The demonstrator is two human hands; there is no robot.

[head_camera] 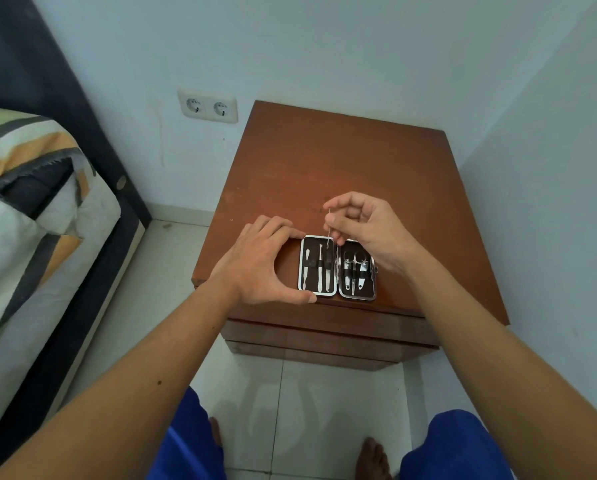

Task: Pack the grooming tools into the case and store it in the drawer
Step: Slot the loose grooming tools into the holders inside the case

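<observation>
An open grooming case (337, 294) with a silver rim and dark lining lies near the front edge of a brown wooden nightstand (328, 168). Its left half holds slim metal tools (319, 270); its right half holds clippers and scissors (356, 270). My left hand (262, 261) grips the case's left side, fingers at the top corner, thumb at the bottom corner. Above the case's top edge, my right hand (366, 226) pinches a thin metal tool (329, 225), tip pointing down into the left half. The drawer fronts (324, 336) below are shut.
A bed (30, 209) with a striped cover and dark frame stands at the left. A double wall socket (207, 106) is behind the nightstand's left corner. White walls close in at the back and right. My bare feet rest on white floor tiles (311, 403).
</observation>
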